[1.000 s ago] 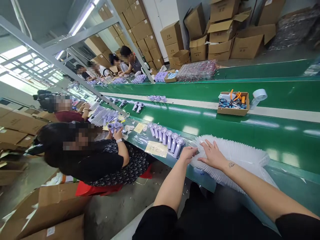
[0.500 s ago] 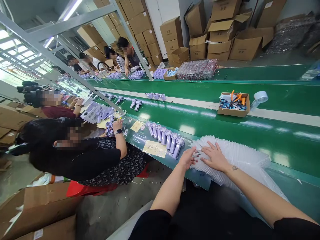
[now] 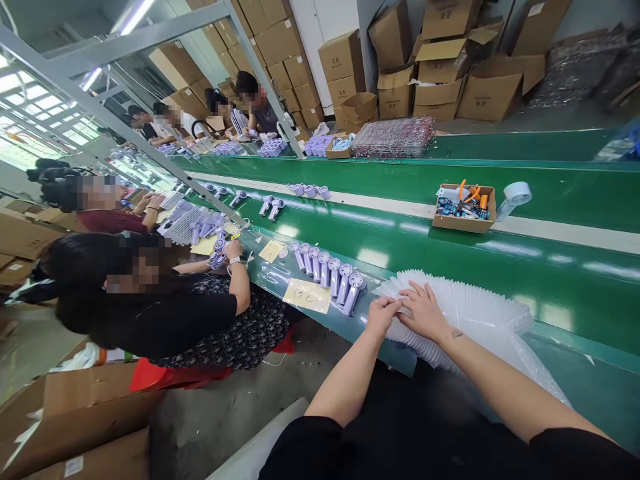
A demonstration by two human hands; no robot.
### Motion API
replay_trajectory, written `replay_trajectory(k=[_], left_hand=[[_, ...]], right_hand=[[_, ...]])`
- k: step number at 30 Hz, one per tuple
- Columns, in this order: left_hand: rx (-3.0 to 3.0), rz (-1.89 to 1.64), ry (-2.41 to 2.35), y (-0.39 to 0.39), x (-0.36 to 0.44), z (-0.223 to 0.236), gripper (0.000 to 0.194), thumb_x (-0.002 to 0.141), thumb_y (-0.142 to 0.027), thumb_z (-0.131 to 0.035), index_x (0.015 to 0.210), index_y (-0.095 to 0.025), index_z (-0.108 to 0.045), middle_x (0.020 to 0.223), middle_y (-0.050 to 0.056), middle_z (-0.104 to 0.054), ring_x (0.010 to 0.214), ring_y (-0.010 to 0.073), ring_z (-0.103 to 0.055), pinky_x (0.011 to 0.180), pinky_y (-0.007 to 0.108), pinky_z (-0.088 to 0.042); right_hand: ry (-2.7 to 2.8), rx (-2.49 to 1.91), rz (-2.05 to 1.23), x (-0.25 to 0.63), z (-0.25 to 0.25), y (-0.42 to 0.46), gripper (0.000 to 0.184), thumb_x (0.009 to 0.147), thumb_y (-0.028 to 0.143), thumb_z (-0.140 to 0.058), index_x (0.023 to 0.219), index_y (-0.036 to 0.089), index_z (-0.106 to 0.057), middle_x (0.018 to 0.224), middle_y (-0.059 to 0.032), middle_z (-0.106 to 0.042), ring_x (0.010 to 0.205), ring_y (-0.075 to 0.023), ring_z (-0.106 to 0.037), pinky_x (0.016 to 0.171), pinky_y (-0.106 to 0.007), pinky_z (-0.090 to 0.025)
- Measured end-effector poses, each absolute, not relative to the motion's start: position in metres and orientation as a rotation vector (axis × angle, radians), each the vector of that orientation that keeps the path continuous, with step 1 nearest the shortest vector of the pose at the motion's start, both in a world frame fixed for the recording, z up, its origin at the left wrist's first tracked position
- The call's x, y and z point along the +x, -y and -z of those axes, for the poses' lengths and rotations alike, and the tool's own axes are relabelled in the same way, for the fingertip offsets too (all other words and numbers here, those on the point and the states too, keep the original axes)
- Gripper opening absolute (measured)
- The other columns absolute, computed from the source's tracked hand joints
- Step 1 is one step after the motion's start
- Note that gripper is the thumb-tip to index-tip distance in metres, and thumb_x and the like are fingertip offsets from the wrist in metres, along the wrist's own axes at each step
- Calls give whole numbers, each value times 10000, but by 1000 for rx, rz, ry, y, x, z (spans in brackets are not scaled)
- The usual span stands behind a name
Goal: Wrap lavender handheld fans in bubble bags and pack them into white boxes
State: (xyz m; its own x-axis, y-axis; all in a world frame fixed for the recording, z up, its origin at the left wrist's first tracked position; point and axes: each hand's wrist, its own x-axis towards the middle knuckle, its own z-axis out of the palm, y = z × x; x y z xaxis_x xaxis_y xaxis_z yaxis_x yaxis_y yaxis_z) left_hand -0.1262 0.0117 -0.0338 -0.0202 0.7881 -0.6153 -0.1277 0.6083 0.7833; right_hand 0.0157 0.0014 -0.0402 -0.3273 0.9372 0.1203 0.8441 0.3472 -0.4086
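A fanned stack of translucent white plastic bags [image 3: 480,313] lies on the bench in front of me, spread out to the right. Above its left end, my left hand [image 3: 382,316] is closed, thumb and fingertips pressed together. My right hand [image 3: 423,311] meets it there, thumb and forefinger pinched while the other fingers stretch over the bags. Whatever sits between the fingertips is too small to make out. Just left of my hands stands a slanted row of several lilac handheld fans [image 3: 334,273], with a handwritten paper sheet [image 3: 307,295] beside them.
On the green conveyor [image 3: 395,257] sit a small carton of tools [image 3: 464,210] and a tape roll [image 3: 517,193]. More fans [image 3: 271,207] lie farther left. A co-worker [image 3: 150,300] handles a fan at the left. A metal frame post [image 3: 200,190] slants across the bench.
My fingertips have come together, the left hand closing into a pinch and the right thumb and forefinger drawing in. The nearby co-worker's hand has shifted over a fan.
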Motion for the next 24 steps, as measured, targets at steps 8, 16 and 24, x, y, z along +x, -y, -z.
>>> replay_trajectory(k=[8,16,24], left_hand=[[984,-1461,-1405,-26,-151,-9,186,658,-328,-696,610,-158,-638,609,-8,-566,633,117,-514,643,251,-420],[437,-1538,-1662,-32,-219,-29,275,665,-389,-686,651,-155,-541,574,-28,-506,498,67,-458,465,184,-319],[985,-1259,-1797,18,-203,-7,185,698,-330,-678,808,-195,-618,823,40,-609,839,194,-545,782,296,-428]], right_hand=[[2263,-1650,-330,14,40,-1,211,807,347,-525,899,237,-679,1136,-35,-621,1282,-309,-331,1092,-542,-93],[2245,-1599,-352,15,41,1,211,813,341,-504,883,220,-663,1156,-47,-615,1289,-312,-326,1091,-545,-112],[2023,-1452,-637,24,42,-6,258,829,411,-512,717,256,-686,1177,-39,-605,1267,-319,-356,1047,-597,-140]])
